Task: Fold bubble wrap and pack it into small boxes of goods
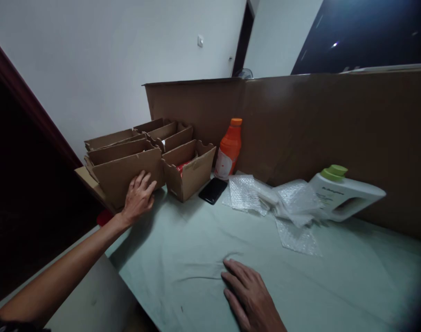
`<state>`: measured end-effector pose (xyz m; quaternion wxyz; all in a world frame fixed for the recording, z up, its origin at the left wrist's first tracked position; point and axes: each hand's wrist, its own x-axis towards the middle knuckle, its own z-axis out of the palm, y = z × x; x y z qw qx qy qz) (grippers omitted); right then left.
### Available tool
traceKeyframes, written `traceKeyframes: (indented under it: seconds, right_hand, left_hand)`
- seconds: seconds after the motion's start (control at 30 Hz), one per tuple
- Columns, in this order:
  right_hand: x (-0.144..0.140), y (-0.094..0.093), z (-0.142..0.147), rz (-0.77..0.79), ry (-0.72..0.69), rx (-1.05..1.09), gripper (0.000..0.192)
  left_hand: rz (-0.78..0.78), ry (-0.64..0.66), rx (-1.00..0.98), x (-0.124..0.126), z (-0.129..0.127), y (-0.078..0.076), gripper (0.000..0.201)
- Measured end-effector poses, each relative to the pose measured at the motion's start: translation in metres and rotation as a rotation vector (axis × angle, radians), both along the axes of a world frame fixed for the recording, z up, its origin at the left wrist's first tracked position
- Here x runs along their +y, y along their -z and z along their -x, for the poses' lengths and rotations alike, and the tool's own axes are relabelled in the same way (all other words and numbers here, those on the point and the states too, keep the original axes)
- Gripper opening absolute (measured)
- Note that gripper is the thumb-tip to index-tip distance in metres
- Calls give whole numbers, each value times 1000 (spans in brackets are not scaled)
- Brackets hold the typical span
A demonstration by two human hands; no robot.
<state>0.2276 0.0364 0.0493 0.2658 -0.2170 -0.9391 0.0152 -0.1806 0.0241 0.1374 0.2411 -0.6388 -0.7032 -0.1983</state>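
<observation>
My left hand (138,197) reaches out to the left and lies with its fingers against the front wall of an open cardboard box (123,170). That box stands at the table's left edge. My right hand (248,295) rests palm down on the pale green cloth (183,258), its fingers stretched out and nothing in them. To the right of the touched box is a smaller cardboard box (200,173) with something red inside, mostly hidden. A black smartphone (213,191) lies flat beside it.
An orange bottle (229,147) stands behind the phone. Crumpled bubble wrap (286,203) lies mid-table, against a white jug (349,196) with a green cap. More cardboard boxes (169,133) stand at the back left. A tall cardboard panel (335,120) borders the far side.
</observation>
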Motion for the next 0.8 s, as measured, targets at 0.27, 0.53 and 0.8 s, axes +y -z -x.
traceKeyframes:
  seconds: [0.27,0.53,0.8]
  right_hand:
    - [2,0,0,-23,9,-7,27]
    - [-4,-8,5,32,14,-12,26]
    - [-10,-15,5,131,13,-28,26]
  left_hand:
    - [-13,-33,-91,44,16,25,62]
    - [-117,203,-128,53,-23,-28,77]
    - [95,164,-20,76,-28,-74,20]
